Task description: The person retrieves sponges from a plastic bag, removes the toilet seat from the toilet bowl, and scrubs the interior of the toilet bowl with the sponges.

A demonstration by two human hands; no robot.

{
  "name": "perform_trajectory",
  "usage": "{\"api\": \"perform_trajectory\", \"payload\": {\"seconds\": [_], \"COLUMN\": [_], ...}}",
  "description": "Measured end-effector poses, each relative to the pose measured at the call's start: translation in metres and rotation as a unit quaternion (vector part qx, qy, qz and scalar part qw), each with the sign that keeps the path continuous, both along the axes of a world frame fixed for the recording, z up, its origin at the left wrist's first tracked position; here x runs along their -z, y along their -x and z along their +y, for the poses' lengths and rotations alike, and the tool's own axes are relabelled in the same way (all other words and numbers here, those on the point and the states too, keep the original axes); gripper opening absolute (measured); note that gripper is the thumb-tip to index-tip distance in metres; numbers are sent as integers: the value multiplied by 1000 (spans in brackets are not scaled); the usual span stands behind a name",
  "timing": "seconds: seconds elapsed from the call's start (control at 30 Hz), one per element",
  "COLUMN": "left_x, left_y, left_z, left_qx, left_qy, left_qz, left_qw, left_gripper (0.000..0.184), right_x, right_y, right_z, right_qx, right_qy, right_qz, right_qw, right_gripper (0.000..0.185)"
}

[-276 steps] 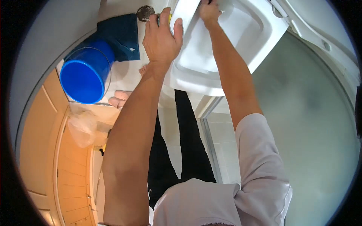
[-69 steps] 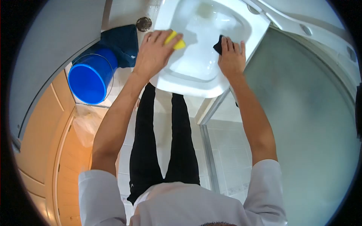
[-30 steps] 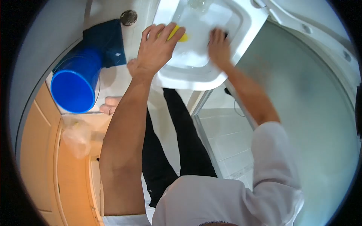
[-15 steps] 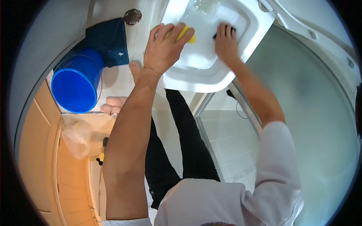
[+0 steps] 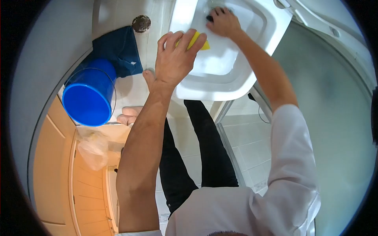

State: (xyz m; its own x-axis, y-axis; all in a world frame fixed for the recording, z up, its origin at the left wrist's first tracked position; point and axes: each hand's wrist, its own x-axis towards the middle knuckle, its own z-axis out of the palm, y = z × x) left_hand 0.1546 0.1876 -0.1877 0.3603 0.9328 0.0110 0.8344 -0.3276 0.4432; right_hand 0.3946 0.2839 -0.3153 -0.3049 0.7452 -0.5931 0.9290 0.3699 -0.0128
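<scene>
My left hand (image 5: 175,59) is closed round a yellow sponge (image 5: 202,42) at the left rim of the white sink (image 5: 216,91). Part of the sponge sticks out past the fingers over the basin. Deep in the sink, my right hand (image 5: 225,23) presses down near the drain area at the far side. Its fingers are bent over a small black thing (image 5: 209,18), mostly covered, whose kind I cannot make out.
A blue bucket (image 5: 87,104) with a wire handle stands left, against a dark blue mat (image 5: 122,53). Nearby is a round floor drain (image 5: 141,24). A frosted glass panel (image 5: 319,110) rises at right. A plastic bag (image 5: 93,151) hangs lower left.
My right hand has slid across the basin, away from me and leftward, with the black thing under it. My left hand keeps the sponge at the rim. The view has shifted slightly.
</scene>
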Motion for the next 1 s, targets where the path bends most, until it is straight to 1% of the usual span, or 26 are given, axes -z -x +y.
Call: {"api": "perform_trajectory", "payload": {"seconds": [0.03,0.07,0.13,0.17,0.2,0.23,0.27,0.3,0.33,0.37,0.4,0.43,0.47,0.53,0.57,0.6,0.67,0.73,0.77,0.8,0.87,0.93,1.0], "left_x": [0,-1,-5,-7,-9,-10,-8,-7,-7,-7,-14,-16,-17,-15,-15,-14,-13,-10,-13,-13,-15,-12,-13], "left_y": [-1,-1,-1,-3,-4,-3,-3,-3,-4,-5,-9,-11,-13,-16,-16,-16,-9,-6,-6,-6,-7,-10,-3], "left_z": [3,5,4,4,6,5,4,4,6,9,3,-2,-5,-7,-8,-9,2,1,2,3,3,2,6], "left_qx": [-4,-1,1,12,4,-2,12,0,-10,3,2,-1,9,1,4,2,-3,0,2,1,-5,-10,-9], "left_qy": [-2,-7,1,-4,-12,-19,-15,-23,-35,-41,-46,-39,-43,-51,-50,-50,-47,-32,-21,-21,-10,-4,2], "left_qz": [-2,-3,5,10,2,-4,3,2,0,5,11,15,18,13,14,13,9,-8,-10,-12,-21,-33,-40], "left_qw": [1000,1000,1000,1000,1000,1000,1000,1000,999,999,999,999,999,999,999,999,999,999,1000,1000,1000,999,999], "left_gripper": [59,59,60,60,56,51,51,51,51,51,57,62,62,62,62,62,62,61,60,60,60,60,58], "right_x": [-19,-10,21,28,35,44,70,113,122,124,108,100,75,27,9,3,-1,31,10,16,25,-1,-10], "right_y": [-3,-13,-14,-1,22,41,48,50,58,67,72,77,88,115,127,131,130,107,98,98,97,117,108], "right_z": [-7,-30,-43,-33,-14,5,27,32,40,54,63,55,45,24,13,10,32,49,47,41,18,-25,-62], "right_qx": [8,26,63,73,199,322,440,564,572,671,694,680,680,618,572,514,579,630,656,655,531,397,315], "right_qy": [7,-66,-162,-169,-105,-38,0,-75,-77,-99,-114,-100,-105,-169,-193,-211,-180,-188,-128,-129,-163,-242,-198], "right_qz": [14,95,212,214,260,303,369,379,383,561,688,703,705,636,578,508,554,496,580,579,488,484,477], "right_qw": [1000,993,962,959,939,896,819,730,721,475,179,181,171,430,550,659,571,567,466,469,673,742,796], "right_gripper": [66,62,59,59,58,58,58,38,38,37,36,47,47,53,57,62,60,58,59,59,74,60,64]}}
